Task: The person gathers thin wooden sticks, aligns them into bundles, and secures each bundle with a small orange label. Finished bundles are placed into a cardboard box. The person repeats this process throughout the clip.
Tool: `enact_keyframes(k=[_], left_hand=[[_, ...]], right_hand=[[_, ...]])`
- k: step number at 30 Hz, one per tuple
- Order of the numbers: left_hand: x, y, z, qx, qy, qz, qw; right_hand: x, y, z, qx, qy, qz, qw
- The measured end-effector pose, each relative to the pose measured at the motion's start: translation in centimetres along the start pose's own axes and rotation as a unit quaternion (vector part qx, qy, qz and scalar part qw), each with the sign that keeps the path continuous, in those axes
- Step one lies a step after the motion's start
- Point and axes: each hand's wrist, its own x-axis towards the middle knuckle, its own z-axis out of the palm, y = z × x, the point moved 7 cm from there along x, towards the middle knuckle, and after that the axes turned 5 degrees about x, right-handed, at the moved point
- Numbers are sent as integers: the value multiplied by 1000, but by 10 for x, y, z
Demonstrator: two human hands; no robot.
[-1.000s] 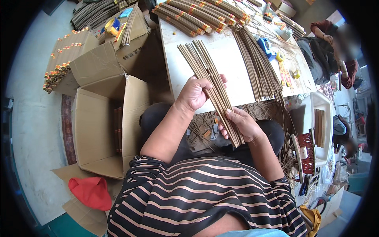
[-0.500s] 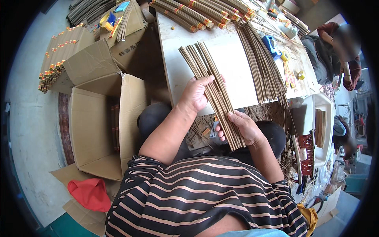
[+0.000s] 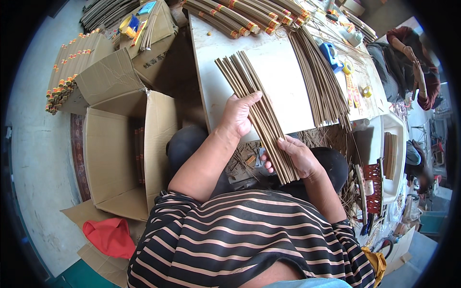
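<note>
A loose bundle of thin brown incense sticks (image 3: 261, 115) slants across my lap and the table's near edge. My left hand (image 3: 240, 114) is closed around its upper half, the thumb lying over the sticks. Lower down, my right hand (image 3: 295, 156) grips the same bundle, thumb on top and fingers curled beneath. The sticks fan a little at their far ends. To the right, a wide row of loose incense sticks (image 3: 319, 79) lies on the white table (image 3: 216, 62).
Banded bundles of sticks (image 3: 225, 19) are piled at the table's back. A blue tape dispenser (image 3: 330, 56) sits at right. An open cardboard box (image 3: 113, 158) stands to my left, with a red cloth (image 3: 109, 236) on its flap. Another person (image 3: 408, 62) works at far right.
The sticks' far ends have shifted slightly left and look closer together at the top. Both my hands keep their hold. At far right, the other person's hands have moved.
</note>
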Motion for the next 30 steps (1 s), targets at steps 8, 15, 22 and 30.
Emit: enact_keyframes(k=[8,15,22,30], left_hand=[[-2,1,-4,-1,38,-14,999],[-4,4,0,7,16,-12,1000],[-4,4,1,4,17,-5,1000],[-3,2,-3,3,24,-12,1000]], right_hand=[[0,3,0,15,-6,-5,1000],[0,3,0,22,-4,-1,1000],[0,3,-3,0,12,1,1000],[0,4,-4,6,0,-10,1000]])
